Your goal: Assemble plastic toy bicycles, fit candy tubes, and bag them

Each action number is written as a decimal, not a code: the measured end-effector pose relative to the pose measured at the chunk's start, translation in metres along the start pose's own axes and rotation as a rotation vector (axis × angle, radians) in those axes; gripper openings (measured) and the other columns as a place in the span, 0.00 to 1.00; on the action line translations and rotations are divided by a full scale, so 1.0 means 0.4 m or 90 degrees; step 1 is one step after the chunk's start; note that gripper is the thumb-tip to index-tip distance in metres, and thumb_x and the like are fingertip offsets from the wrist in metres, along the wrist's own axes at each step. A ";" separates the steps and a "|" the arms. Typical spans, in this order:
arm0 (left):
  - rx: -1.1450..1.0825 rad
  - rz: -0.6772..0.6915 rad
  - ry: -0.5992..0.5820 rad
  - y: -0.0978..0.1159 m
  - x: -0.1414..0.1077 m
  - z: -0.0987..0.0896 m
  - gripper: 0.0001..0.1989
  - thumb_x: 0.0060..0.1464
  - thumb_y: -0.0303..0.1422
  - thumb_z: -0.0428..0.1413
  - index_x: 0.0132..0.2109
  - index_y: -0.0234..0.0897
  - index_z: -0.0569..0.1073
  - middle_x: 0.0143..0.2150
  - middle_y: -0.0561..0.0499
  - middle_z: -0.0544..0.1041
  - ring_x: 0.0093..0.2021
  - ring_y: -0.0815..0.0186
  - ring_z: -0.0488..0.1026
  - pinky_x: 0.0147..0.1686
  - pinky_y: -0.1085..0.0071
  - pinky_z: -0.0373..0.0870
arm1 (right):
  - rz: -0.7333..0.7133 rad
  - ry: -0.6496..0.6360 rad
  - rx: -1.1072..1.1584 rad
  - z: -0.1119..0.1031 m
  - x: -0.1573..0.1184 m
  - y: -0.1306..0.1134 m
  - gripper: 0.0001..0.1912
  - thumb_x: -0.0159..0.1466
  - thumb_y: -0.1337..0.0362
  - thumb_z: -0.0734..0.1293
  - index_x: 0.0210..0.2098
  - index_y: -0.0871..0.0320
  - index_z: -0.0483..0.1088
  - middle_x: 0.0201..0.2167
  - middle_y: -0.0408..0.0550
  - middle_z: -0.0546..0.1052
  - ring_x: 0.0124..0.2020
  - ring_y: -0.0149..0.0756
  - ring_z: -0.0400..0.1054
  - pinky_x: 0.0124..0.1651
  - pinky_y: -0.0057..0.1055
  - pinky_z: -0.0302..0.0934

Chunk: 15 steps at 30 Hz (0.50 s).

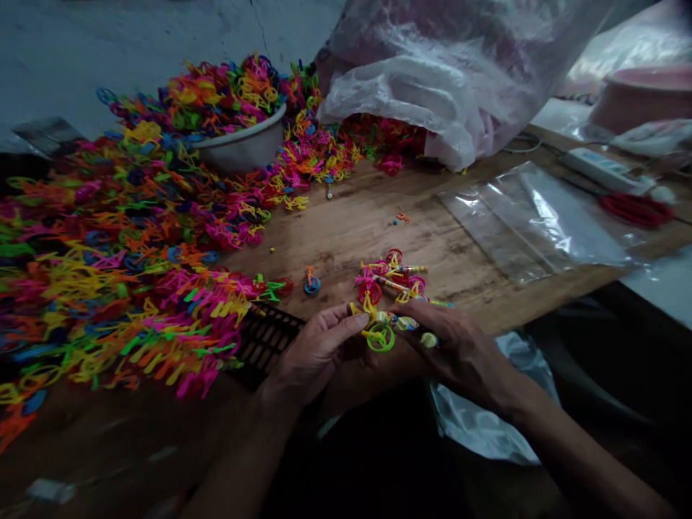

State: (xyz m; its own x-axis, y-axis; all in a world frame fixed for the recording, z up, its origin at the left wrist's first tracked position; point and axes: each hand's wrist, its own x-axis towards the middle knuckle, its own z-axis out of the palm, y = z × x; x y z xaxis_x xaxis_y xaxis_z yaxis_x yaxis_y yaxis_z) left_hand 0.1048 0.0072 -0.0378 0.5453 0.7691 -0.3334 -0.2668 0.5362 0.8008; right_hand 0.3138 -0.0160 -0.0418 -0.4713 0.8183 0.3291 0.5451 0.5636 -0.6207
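My left hand pinches a yellow and green plastic toy piece with a round wheel, near the table's front edge. Against its right side, my right hand is closed around several printed tubes with pale ends. Both hands nearly meet at the toy piece. Just beyond them lie finished-looking pieces, pink and red wheeled toys with thin printed sticks. A blue and orange piece lies alone to the left.
Heaps of colourful plastic pieces cover the left, around a full grey basin. A black grid basket sits beside my left hand. Clear bags, red scissors and a power strip lie right. A large plastic bag stands behind.
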 end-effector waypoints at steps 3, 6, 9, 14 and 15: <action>-0.024 0.001 -0.020 -0.006 0.005 0.000 0.08 0.58 0.30 0.52 0.38 0.31 0.73 0.29 0.52 0.71 0.25 0.73 0.68 0.25 0.75 0.71 | 0.005 -0.006 0.008 -0.004 0.002 0.004 0.28 0.56 0.79 0.59 0.54 0.54 0.60 0.46 0.45 0.73 0.48 0.33 0.67 0.49 0.27 0.61; -0.015 -0.014 -0.029 -0.009 0.013 0.000 0.08 0.58 0.30 0.51 0.39 0.31 0.73 0.30 0.51 0.72 0.25 0.73 0.68 0.25 0.75 0.72 | -0.001 -0.015 0.016 -0.003 0.005 0.008 0.26 0.56 0.78 0.59 0.52 0.55 0.62 0.43 0.46 0.73 0.47 0.34 0.68 0.48 0.28 0.62; -0.009 -0.035 -0.034 -0.011 0.019 0.001 0.09 0.58 0.30 0.51 0.42 0.31 0.73 0.31 0.51 0.72 0.25 0.73 0.69 0.25 0.75 0.72 | -0.018 -0.015 0.009 0.006 0.004 0.016 0.21 0.56 0.77 0.59 0.49 0.58 0.63 0.39 0.48 0.74 0.44 0.36 0.69 0.45 0.29 0.64; 0.027 -0.075 -0.013 -0.012 0.020 0.008 0.09 0.57 0.32 0.52 0.42 0.31 0.72 0.29 0.51 0.73 0.23 0.72 0.71 0.22 0.76 0.70 | -0.083 -0.005 -0.032 0.013 0.000 0.033 0.19 0.56 0.74 0.60 0.47 0.61 0.63 0.35 0.51 0.73 0.41 0.40 0.69 0.42 0.33 0.65; 0.046 -0.082 -0.003 -0.011 0.020 0.011 0.10 0.56 0.33 0.52 0.41 0.31 0.72 0.28 0.51 0.73 0.23 0.71 0.72 0.21 0.77 0.69 | -0.089 -0.020 -0.044 0.008 0.001 0.033 0.17 0.56 0.73 0.60 0.46 0.62 0.64 0.35 0.52 0.73 0.40 0.41 0.69 0.42 0.34 0.65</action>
State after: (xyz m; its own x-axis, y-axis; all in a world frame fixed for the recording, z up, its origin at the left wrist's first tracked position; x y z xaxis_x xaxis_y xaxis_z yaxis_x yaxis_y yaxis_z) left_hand 0.1137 0.0095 -0.0417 0.5749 0.6942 -0.4332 -0.1365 0.6034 0.7857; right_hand 0.3187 -0.0084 -0.0521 -0.5669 0.7278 0.3859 0.5183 0.6792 -0.5196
